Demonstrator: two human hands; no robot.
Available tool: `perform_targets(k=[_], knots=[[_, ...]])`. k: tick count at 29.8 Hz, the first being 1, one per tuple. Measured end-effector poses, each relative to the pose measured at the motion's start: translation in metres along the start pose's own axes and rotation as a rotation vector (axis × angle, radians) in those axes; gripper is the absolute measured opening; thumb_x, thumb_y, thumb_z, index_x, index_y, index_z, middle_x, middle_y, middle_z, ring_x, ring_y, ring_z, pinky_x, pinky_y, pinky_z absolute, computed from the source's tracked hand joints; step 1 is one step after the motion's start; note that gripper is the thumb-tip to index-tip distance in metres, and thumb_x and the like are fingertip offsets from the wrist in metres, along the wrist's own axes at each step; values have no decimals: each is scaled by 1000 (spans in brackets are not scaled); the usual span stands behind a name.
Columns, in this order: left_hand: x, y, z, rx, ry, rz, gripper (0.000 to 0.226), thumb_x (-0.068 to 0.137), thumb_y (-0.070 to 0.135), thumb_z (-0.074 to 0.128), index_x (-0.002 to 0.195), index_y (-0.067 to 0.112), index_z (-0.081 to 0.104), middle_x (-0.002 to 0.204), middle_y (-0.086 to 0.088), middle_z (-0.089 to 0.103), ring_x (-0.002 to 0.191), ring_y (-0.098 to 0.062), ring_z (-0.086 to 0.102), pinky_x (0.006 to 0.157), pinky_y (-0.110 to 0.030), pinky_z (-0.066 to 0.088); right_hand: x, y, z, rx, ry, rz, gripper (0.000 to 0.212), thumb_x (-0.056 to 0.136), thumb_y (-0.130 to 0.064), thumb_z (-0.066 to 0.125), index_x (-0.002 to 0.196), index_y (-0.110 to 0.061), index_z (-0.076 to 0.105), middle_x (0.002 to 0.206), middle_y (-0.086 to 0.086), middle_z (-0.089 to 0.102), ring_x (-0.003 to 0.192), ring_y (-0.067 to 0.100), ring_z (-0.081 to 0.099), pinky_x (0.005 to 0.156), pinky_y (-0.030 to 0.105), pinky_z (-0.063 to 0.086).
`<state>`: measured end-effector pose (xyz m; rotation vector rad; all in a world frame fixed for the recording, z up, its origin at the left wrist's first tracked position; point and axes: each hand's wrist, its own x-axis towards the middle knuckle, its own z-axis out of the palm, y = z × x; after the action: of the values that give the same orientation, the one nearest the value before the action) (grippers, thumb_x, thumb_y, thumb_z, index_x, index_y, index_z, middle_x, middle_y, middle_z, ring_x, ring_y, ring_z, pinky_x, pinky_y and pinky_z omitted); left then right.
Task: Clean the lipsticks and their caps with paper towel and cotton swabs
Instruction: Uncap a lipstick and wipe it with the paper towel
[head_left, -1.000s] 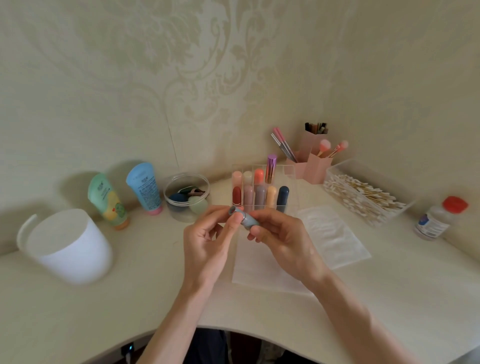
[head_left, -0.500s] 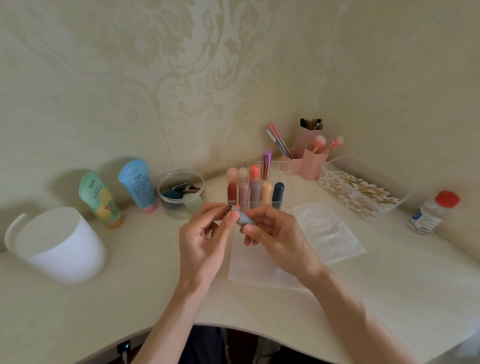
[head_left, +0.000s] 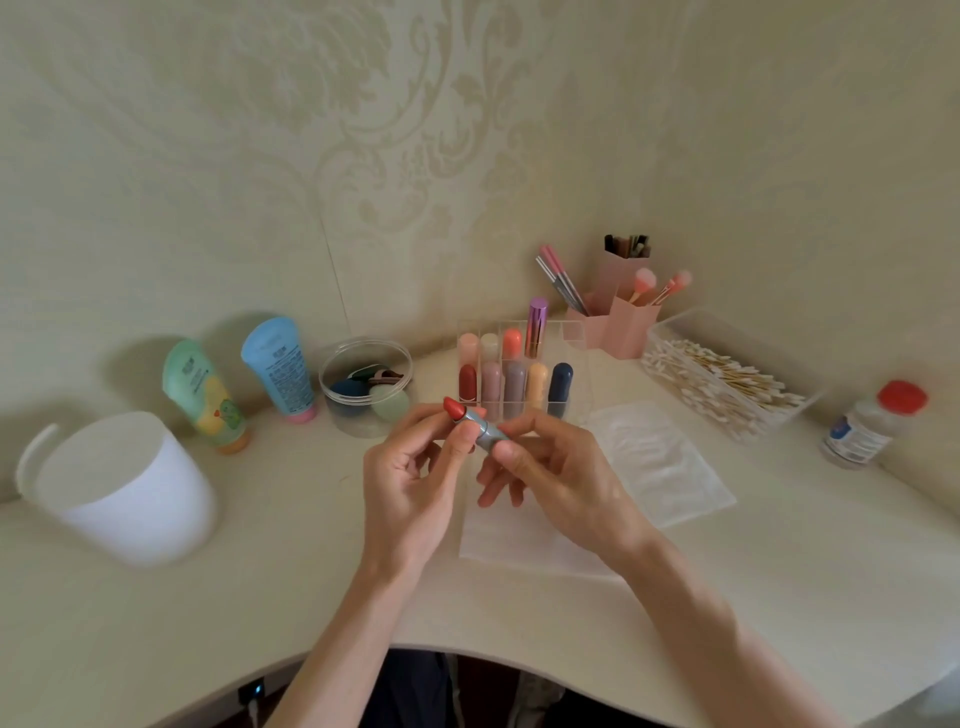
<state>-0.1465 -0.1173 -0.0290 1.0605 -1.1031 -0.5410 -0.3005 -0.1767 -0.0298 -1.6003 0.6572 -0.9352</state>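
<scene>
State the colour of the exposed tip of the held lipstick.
Coral red; the lipstick shows best in head view.

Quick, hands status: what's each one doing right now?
Left hand: pinches the lipstick near its red tip.
Right hand: pinches the lipstick's base end.

The red bullet (head_left: 453, 408) extended clear of the lipstick (head_left: 487, 435) pinched between the left hand (head_left: 410, 483) and right hand (head_left: 550, 473); earlier only its tip showed.
</scene>
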Motion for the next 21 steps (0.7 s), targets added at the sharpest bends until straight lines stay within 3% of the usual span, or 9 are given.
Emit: perform_targets(k=[3,7,9,13,16,19,21], knots=[[0,0,-1,-17,-3,-14,13,98,16,67,102,20,79,101,-7,76,94,-25,71,85,-30,56,-2,-3,0,14,-56,16,36,108,-34,45,107,-9,71,82,15,76,66,34,75,58,32,52],[2,-2,-1,2,1,13,12,97,17,68,101,18,79,101,-5,76,95,-22,72,82,-29,55,0,-5,-1,-54,52,-13,25,96,-31,71,114,-13,70,94,5,78,72,29,77,64,28,54],[1,-3,-1,16,7,12,12,96,18,68,100,20,79,103,-5,77,98,-24,72,84,-37,56,1,-3,-3,-33,77,-16,25,89,-21,79,107,-9,67,94,3,79,73,27,77,65,22,53],[0,-6,-1,42,-3,18,10,96,20,69,99,21,79,102,-5,76,98,-26,71,82,-53,53,1,0,-5,-76,45,-11,23,92,-19,76,111,-8,69,95,2,79,79,22,78,67,22,54],[1,-7,0,86,-30,10,8,98,18,71,102,20,78,102,-3,76,98,-25,71,80,-59,52,1,5,-8,-331,78,-109,20,92,-21,81,111,-19,74,98,-10,76,89,18,73,73,32,56],[1,-7,1,108,-64,-16,11,94,19,73,103,16,78,101,-3,76,95,-23,70,73,-51,52,2,7,-12,-507,162,-238,23,86,-20,87,107,-23,77,93,-14,70,83,18,63,69,33,51],[1,-8,2,127,-84,-13,18,92,24,74,108,17,77,103,0,75,94,-24,69,70,-38,52,3,6,-15,-484,215,-197,23,87,-20,86,107,-26,78,96,-17,72,85,15,66,70,30,51]])
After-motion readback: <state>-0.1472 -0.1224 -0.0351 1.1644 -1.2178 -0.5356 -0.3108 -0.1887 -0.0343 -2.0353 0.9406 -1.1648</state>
